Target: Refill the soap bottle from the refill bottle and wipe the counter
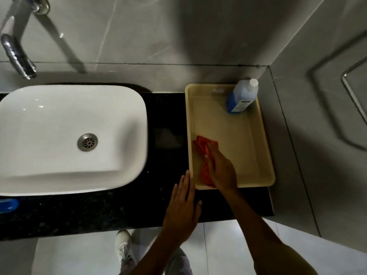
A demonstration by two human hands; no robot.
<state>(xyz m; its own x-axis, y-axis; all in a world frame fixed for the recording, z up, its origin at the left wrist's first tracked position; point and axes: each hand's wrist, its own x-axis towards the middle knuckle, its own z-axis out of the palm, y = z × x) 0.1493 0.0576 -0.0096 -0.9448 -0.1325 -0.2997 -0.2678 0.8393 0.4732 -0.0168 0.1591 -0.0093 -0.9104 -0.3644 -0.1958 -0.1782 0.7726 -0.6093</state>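
Observation:
A beige tray (pixel 256 139) sits on the black counter (pixel 111 211) at the right. A blue refill bottle (pixel 241 97) with a white cap stands in the tray's far right corner. A red cloth (pixel 202 147) lies in the tray's near left part, and my right hand (pixel 220 169) rests on it with fingers curled over it. Flat on the counter, fingers spread, my left hand (pixel 183 207) touches the tray's near left corner. No soap bottle is in view.
A white basin (pixel 65 135) with a metal drain fills the left of the counter under a chrome tap (pixel 16 54). A blue object (pixel 8 205) shows at the left edge. Grey tiled walls close in behind and to the right. My shoe stands on the floor below.

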